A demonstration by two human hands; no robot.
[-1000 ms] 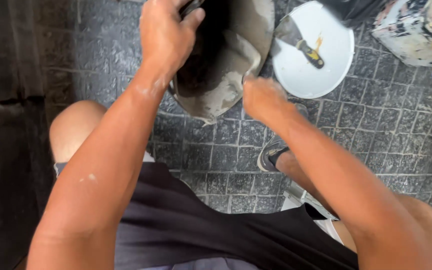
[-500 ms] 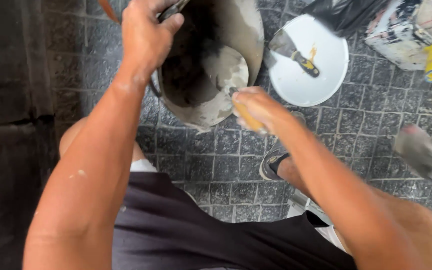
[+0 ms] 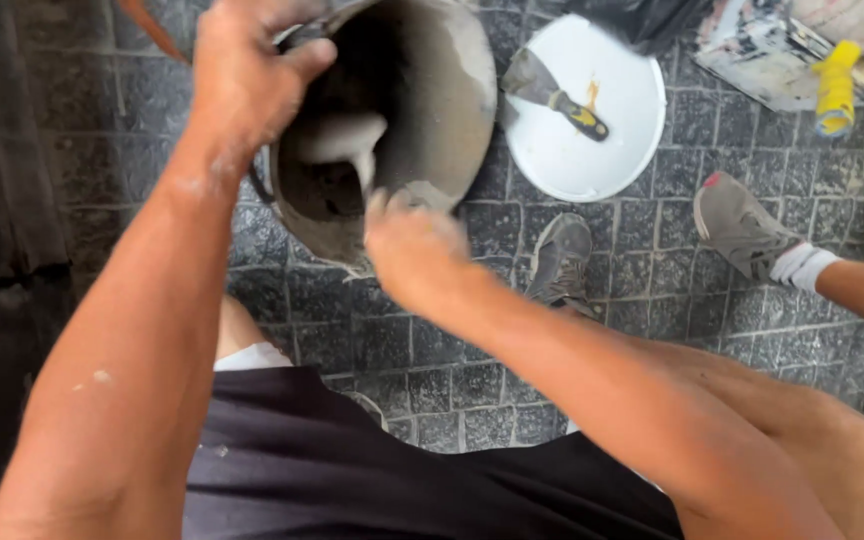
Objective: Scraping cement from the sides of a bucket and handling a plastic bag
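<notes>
Single head-worn view, looking steeply down past the person's own arms and dark shorts onto the dark grey cobbled stone floor [image 3: 672, 290]. Close range: both hands fill the upper middle around the grey mortar-smeared round bucket [image 3: 432, 100]. Top edge crops the round white plastic lid [image 3: 572, 150]. No second view.

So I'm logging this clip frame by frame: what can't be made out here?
Head view only.
- Trowel handle: hidden inside the right hand; only the blade shows.
- Bucket bottom: in shadow.
- Left hand fingertips: cut off by the top edge.
- Yellow tool: too small to identify.
</notes>
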